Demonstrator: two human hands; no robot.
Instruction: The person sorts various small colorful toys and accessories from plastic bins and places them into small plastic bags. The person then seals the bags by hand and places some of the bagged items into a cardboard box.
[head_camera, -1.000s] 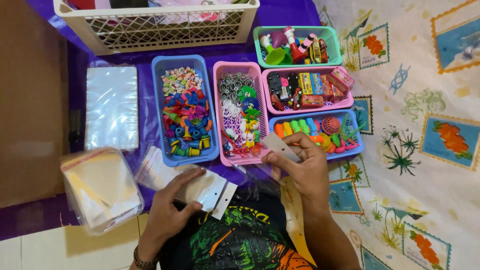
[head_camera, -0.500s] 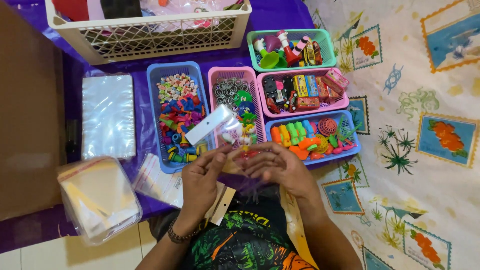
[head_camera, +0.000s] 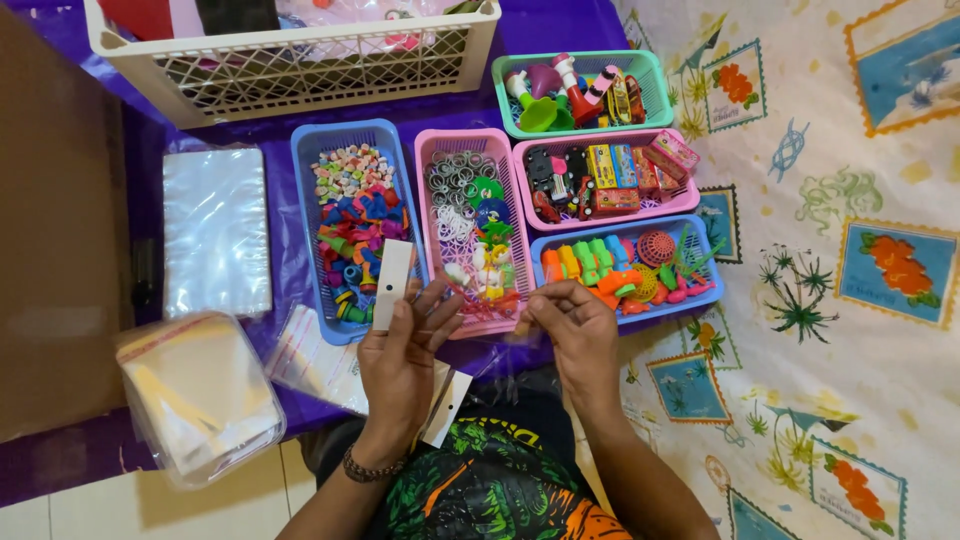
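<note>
White lattice basket (head_camera: 300, 60) at top; purple cloth (head_camera: 540, 25) beneath. Five small toy trays, blue tray (head_camera: 305, 180) leftmost. Left hand (head_camera: 400, 355) pinching white card strip (head_camera: 392, 284) upright before blue tray. Right hand (head_camera: 570, 330) fingers closed on clear plastic bag (head_camera: 500, 350), between both hands.

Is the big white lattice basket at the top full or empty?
Not empty. Through the white basket's lattice wall and over its rim, red, dark and pink items show inside. How full it is cannot be told; its top is cut off.
</note>
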